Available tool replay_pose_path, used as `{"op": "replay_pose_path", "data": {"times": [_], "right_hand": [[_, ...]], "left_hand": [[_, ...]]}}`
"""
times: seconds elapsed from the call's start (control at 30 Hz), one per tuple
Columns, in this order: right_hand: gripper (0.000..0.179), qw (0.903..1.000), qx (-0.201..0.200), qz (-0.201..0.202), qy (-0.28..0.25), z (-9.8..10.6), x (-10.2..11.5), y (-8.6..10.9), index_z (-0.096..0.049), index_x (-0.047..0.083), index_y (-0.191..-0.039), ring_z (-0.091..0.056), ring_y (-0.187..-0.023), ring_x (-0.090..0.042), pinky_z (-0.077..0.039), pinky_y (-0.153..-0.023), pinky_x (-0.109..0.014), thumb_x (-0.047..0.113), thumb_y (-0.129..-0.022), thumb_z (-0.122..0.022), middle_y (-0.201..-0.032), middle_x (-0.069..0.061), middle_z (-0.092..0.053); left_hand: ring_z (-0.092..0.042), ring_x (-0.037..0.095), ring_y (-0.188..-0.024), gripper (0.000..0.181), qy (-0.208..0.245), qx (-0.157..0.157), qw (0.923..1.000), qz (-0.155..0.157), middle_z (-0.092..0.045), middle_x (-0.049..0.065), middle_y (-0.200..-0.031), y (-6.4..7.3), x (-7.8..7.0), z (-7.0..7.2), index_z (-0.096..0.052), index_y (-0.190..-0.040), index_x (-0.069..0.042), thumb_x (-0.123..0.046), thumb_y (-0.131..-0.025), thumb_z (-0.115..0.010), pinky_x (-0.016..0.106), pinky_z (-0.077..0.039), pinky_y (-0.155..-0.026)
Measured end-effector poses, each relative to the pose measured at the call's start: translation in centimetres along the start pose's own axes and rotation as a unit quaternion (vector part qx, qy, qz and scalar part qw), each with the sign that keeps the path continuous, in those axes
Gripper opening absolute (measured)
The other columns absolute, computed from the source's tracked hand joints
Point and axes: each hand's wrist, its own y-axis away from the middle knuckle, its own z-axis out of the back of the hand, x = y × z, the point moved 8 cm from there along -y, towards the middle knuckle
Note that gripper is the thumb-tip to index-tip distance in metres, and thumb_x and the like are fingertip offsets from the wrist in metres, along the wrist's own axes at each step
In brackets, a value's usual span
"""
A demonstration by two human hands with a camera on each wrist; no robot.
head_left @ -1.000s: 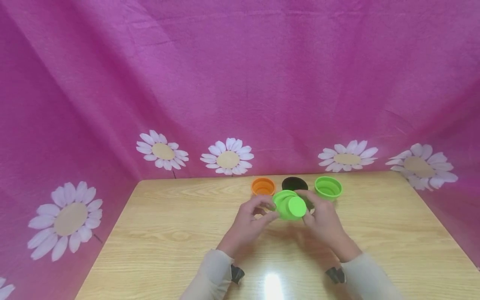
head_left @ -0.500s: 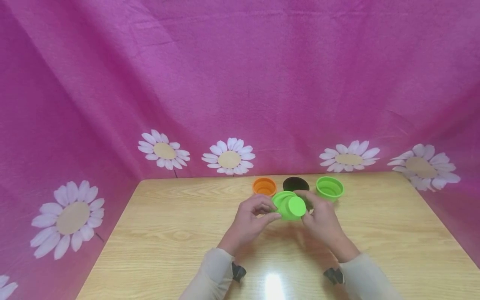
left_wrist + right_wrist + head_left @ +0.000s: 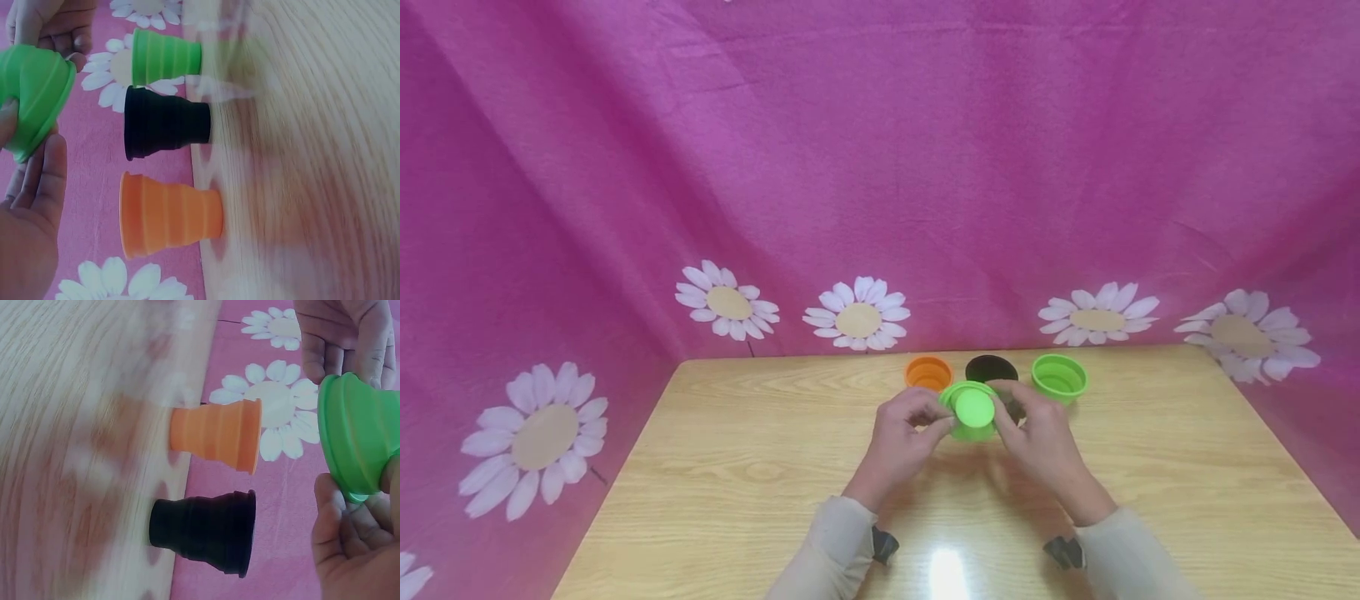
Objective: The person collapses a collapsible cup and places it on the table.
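Observation:
Above the table, both hands hold a light-green collapsible cup [image 3: 975, 410] with ribbed, stepped walls. Its round base points up toward the head camera, and its wide rim faces down and away. On the left, the left hand [image 3: 898, 442] pinches the rim between thumb and fingers. The right hand [image 3: 1047, 437] grips the other side, its thumb against the wall near the base. In the left wrist view the cup's wall [image 3: 37, 94] looks bent and uneven. The right wrist view shows fingers of both hands at the rim of the cup [image 3: 362, 434]. Its inside is hidden.
Beyond the hands, an orange cup [image 3: 929, 373], a black cup [image 3: 992, 367] and another green cup [image 3: 1060, 377] stand upright in a row near the back edge of the wooden table [image 3: 760, 467]. A pink cloth [image 3: 880, 167] with daisies hangs behind.
The held cup's base has swung left, from leaning right to facing the head camera more squarely. The right thumb has moved in along the cup's side. The standing cups have stayed put.

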Motion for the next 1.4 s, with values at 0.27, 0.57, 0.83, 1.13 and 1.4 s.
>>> {"op": "replay_pose_path", "data": {"times": [0.27,0.57,0.83,1.13,1.4], "right_hand": [[0.024,0.9707,0.042,-0.078,-0.223,-0.6,-1.2,0.7,-0.058,-0.006,-0.116,-0.069,-0.088,-0.016,-0.062,-0.077,-0.031,-0.008,-0.093,-0.063,-0.102,-0.018,-0.065],[0.023,0.9640,0.008,-0.043,-0.262,-1.0,-0.5,1.5,-0.069,-0.001,-0.096,-0.066,-0.103,-0.016,-0.059,-0.077,-0.027,-0.013,-0.079,-0.078,-0.117,-0.020,-0.068],[0.015,0.9739,-0.053,-0.053,-0.214,-0.6,0.5,1.6,-0.074,-0.001,-0.086,-0.066,-0.097,-0.016,-0.057,-0.069,-0.022,-0.013,-0.078,-0.079,-0.114,-0.018,-0.071],[0.008,0.9926,-0.039,-0.086,-0.076,-0.6,-0.4,1.5,-0.080,0.009,-0.082,-0.061,-0.084,-0.019,-0.049,-0.062,-0.022,0.003,-0.080,-0.084,-0.106,-0.007,-0.074],[0.013,0.9945,-0.045,-0.091,-0.023,0.0,-0.4,1.2,-0.079,0.008,-0.078,-0.067,-0.086,-0.018,-0.058,-0.067,-0.028,-0.001,-0.072,-0.087,-0.096,-0.006,-0.076]], "left_hand": [[-0.069,0.018,-0.081,0.009,0.013,-0.059,0.9951,0.078,-0.072,0.005,-0.089,0.0,1.5,0.8,-0.073,-0.092,-0.008,-0.002,-0.087,-0.077,0.029,-0.060,-0.074],[-0.068,0.015,-0.083,0.008,-0.003,-0.096,0.9882,0.119,-0.072,-0.002,-0.093,0.0,1.6,0.7,-0.072,-0.093,-0.010,-0.007,-0.089,-0.077,0.028,-0.060,-0.076],[-0.067,0.016,-0.083,0.006,-0.023,-0.110,0.9879,0.107,-0.072,-0.003,-0.092,0.0,1.3,0.6,-0.071,-0.091,-0.011,-0.009,-0.090,-0.077,0.030,-0.060,-0.075],[-0.065,0.016,-0.086,0.007,-0.002,-0.068,0.9976,0.015,-0.067,0.000,-0.093,0.4,0.4,0.3,-0.074,-0.091,-0.008,-0.003,-0.088,-0.077,0.031,-0.061,-0.079],[-0.066,0.016,-0.086,0.007,0.012,-0.039,0.9989,0.024,-0.068,0.001,-0.092,0.5,0.4,-0.3,-0.077,-0.090,-0.008,-0.006,-0.084,-0.081,0.030,-0.061,-0.078]]}}
